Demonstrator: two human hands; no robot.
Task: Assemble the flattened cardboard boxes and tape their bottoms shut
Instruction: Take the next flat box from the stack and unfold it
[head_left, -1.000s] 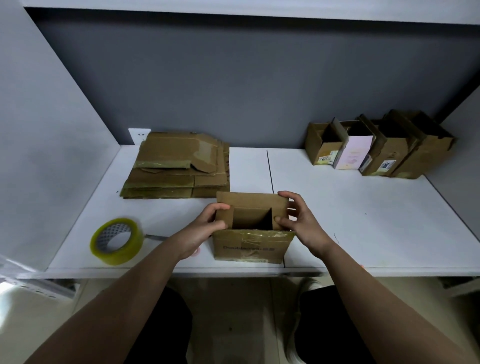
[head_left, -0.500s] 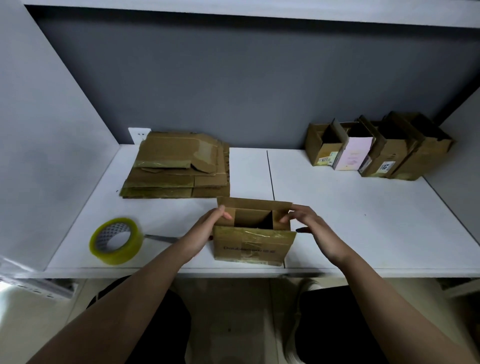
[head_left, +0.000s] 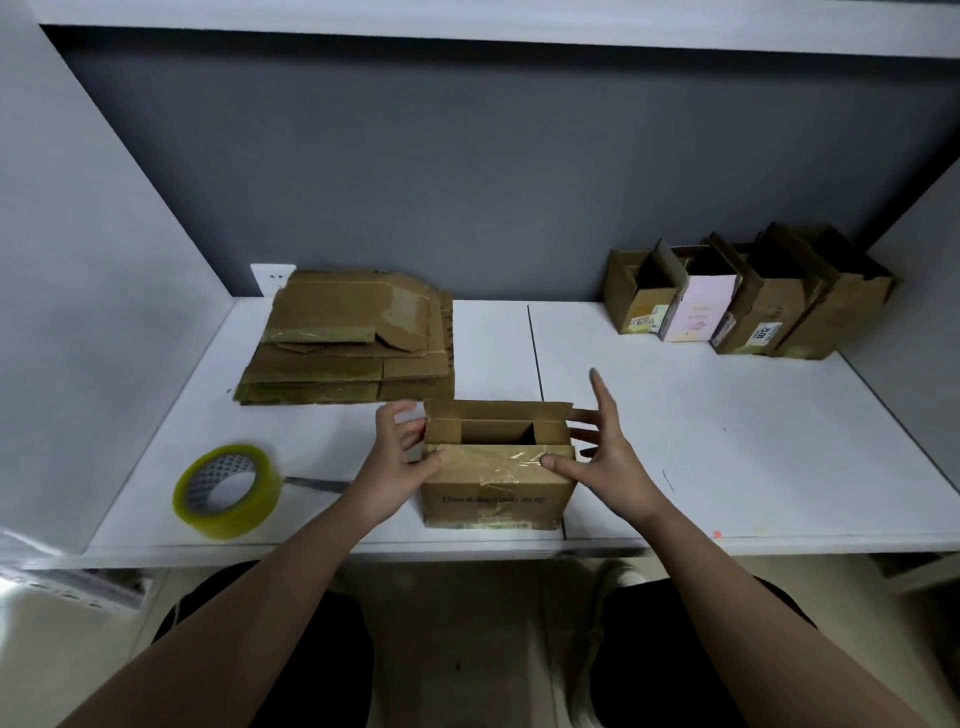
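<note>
The half-formed cardboard box stands near the front edge of the white counter, straight ahead of the person, with its long axis running left to right and its open end facing up. It sits between the two hands, so each hand is equally near its own end. The left hand grips the left end, thumb on the near flap and fingers curled round the corner. The right hand is spread open: its thumb presses the taped near flap at the right corner, the middle fingers touch the right end wall, and the forefinger points up and away, free of the cardboard. The two short end flaps lie folded inward; the far long flap stands up, and the near one is bent outward, so the coming fold likely brings these long flaps together across the short axis.

Compared with half a second ago, the right hand has opened from a pinch on the far right corner, and its thumb has come down on the near flap. The box, the tape roll to the left, the stack of flattened boxes and the assembled boxes at the far right have not moved.
</note>
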